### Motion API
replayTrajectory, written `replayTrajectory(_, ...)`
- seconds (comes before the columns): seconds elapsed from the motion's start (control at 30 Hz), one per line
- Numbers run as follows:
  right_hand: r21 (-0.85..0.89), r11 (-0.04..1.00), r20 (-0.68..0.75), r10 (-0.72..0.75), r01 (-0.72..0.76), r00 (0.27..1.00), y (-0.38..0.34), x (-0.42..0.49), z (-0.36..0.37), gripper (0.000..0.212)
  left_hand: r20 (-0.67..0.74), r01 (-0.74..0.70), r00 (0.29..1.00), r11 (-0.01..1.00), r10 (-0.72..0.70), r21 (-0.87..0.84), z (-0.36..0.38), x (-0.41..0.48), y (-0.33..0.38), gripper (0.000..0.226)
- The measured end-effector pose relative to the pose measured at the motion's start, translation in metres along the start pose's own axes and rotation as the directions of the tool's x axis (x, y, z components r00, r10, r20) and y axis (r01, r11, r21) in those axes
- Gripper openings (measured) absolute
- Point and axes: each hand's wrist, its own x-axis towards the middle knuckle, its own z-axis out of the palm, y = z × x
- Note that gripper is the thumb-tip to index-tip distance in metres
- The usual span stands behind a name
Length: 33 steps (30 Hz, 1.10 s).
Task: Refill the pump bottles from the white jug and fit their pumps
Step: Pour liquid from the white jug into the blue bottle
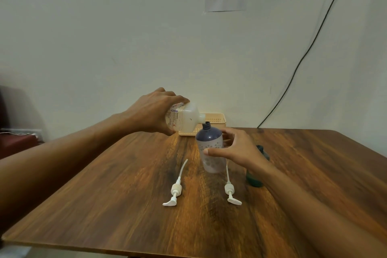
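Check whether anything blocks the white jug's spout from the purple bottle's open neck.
Nothing visible does. The left hand holds the white jug tilted, spout right at the purple bottle's uncapped neck; both pumps lie on the table, nearer the camera.
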Motion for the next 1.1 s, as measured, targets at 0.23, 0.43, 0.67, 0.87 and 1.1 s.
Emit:
replayTrajectory(0.23,-0.005,1.000,-0.001,-0.003,0.003,1.000,0.002,0.000,0.001,0.073,0.004,0.007,1.000,1.000,-0.007,0.000,0.001,-0.001,0.002,0.097)
replayTrajectory(0.43,-0.002,1.000,0.000,0.002,-0.002,1.000,0.002,0.000,0.002,0.076,-0.025,0.022,0.999,0.999,-0.023,-0.030,0.004,-0.006,0.002,0.094)
replayTrajectory(0.67,-0.013,1.000,-0.002,-0.006,0.006,1.000,0.003,-0.001,0.004,0.078,-0.032,0.118,0.992,0.984,-0.123,-0.130,0.025,-0.018,0.009,0.092)
replayTrajectory(0.87,0.006,1.000,0.000,0.012,-0.012,1.000,0.003,-0.003,0.004,0.083,0.058,0.310,0.946,0.842,-0.318,-0.442,0.050,-0.037,0.005,0.093)
replayTrajectory(1.1,0.023,0.999,-0.016,0.037,-0.036,0.999,0.002,-0.005,0.005,0.074,0.174,0.497,0.820,0.527,-0.545,-0.689,0.086,-0.074,0.002,0.084)
